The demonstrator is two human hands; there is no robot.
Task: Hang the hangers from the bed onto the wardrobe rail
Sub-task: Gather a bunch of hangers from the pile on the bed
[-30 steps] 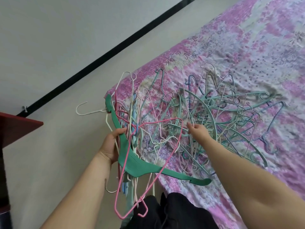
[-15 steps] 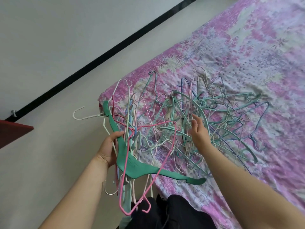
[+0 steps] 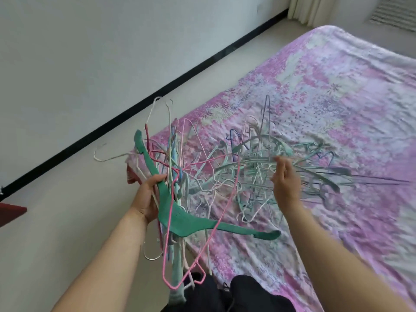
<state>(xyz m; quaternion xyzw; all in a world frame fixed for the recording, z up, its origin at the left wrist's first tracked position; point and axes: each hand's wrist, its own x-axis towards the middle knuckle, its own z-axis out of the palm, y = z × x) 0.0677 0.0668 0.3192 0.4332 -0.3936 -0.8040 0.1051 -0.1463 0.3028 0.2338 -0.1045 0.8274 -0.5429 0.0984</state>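
With our left hand [image 3: 147, 199] gripping a bunch of hangers [image 3: 173, 199], the right hand [image 3: 284, 183] blurred above the tangled pile [image 3: 270, 174] on the bed [image 3: 337, 109], grip unclear, should lift one hook free.

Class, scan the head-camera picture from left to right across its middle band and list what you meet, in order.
Dark red furniture corner → left hand gripping a bundle of hangers → tangled pile of hangers on the bed → right hand → bare stretch of the floral bed cover.
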